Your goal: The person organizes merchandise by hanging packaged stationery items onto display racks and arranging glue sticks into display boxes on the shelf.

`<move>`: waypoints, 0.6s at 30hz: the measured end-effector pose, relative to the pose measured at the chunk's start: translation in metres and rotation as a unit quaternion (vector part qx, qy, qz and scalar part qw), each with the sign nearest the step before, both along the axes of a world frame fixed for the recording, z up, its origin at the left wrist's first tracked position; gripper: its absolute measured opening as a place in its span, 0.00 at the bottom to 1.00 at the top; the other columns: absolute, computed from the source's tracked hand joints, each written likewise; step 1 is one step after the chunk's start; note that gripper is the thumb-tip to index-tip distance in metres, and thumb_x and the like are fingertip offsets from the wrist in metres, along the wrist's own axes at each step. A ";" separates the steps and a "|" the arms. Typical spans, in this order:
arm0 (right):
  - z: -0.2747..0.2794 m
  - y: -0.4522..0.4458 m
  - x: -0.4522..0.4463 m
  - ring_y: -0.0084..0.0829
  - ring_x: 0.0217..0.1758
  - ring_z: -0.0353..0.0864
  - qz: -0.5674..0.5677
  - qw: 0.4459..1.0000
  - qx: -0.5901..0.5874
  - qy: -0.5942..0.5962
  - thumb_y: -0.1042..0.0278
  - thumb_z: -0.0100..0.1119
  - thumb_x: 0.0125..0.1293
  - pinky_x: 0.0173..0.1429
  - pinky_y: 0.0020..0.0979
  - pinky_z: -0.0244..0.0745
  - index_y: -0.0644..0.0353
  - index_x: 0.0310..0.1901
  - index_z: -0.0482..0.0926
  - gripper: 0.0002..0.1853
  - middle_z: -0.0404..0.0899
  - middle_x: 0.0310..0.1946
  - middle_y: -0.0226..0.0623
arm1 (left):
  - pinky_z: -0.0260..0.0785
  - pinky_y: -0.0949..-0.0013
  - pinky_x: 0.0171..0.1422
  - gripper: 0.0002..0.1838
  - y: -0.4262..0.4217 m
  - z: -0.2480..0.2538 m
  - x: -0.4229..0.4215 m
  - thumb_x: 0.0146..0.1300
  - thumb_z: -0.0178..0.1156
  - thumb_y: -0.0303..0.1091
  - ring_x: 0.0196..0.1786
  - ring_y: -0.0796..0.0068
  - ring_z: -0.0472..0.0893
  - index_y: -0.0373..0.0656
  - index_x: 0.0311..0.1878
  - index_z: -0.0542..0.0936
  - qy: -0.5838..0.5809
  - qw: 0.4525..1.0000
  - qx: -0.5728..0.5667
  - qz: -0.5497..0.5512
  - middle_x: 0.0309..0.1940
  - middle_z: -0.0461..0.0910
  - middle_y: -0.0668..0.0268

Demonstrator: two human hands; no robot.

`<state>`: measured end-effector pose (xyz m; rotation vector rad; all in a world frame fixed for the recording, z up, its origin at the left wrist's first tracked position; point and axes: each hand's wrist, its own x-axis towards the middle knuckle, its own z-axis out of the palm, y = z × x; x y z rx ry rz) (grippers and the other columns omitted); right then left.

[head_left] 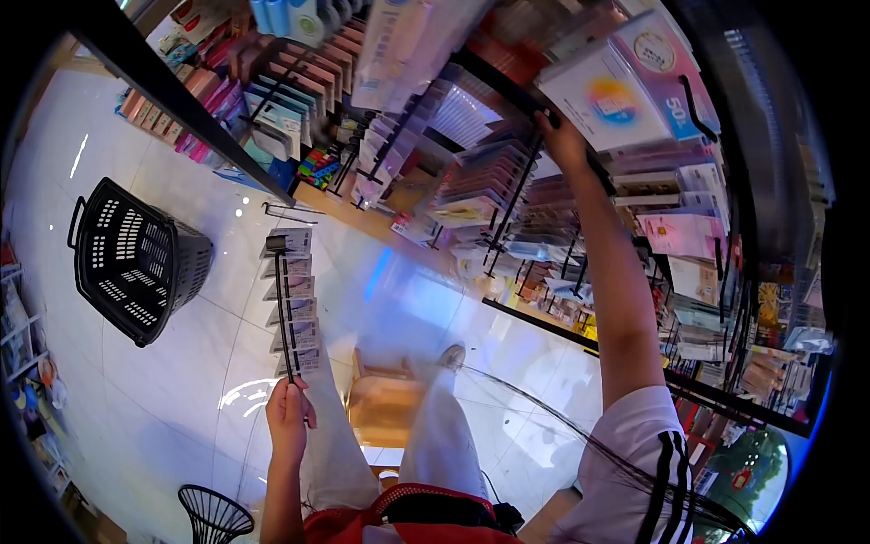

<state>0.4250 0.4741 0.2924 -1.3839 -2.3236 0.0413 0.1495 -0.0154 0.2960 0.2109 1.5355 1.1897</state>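
Head view: I see the left hand [288,408] at seven-thirty gripping a black rod [285,313] hung with packets [305,333]; right hand [566,143], one-thirty, by a rack rail [497,83], grip unclear.

Glare spots the bright floor [181,390]; upper packets [412,54] blur; edges curve into black.

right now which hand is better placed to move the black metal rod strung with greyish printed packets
Left, probably: the left hand grips one end of the black metal rod holding greyish printed packets, while the right hand is up at the black display rack.
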 end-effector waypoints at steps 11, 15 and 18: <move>0.003 0.011 0.003 0.47 0.44 0.74 0.043 0.991 -0.093 0.081 0.45 0.48 0.62 0.50 0.36 0.66 0.67 0.45 0.73 0.27 0.76 0.38 0.51 | 0.56 0.80 0.16 0.12 0.008 -0.004 0.019 0.69 0.41 0.37 0.13 0.86 0.58 0.39 0.37 0.69 -0.026 0.999 0.005 -0.037 0.12 0.57 0.76; 0.001 -0.008 -0.007 0.48 0.44 0.74 0.020 0.993 -0.013 0.117 0.50 0.55 0.59 0.51 0.37 0.66 0.69 0.45 0.73 0.26 0.76 0.39 0.52 | 0.56 0.80 0.16 0.12 0.013 -0.002 0.020 0.69 0.41 0.36 0.13 0.87 0.58 0.39 0.37 0.69 -0.029 0.999 -0.010 -0.043 0.12 0.58 0.75; 0.016 -0.061 -0.038 0.46 0.43 0.74 -0.112 0.972 0.199 0.062 0.51 0.59 0.56 0.50 0.38 0.66 0.69 0.44 0.73 0.26 0.76 0.39 0.51 | 0.56 0.79 0.16 0.11 0.015 0.001 0.020 0.69 0.40 0.36 0.13 0.87 0.58 0.39 0.36 0.69 -0.033 0.999 -0.007 -0.036 0.13 0.58 0.75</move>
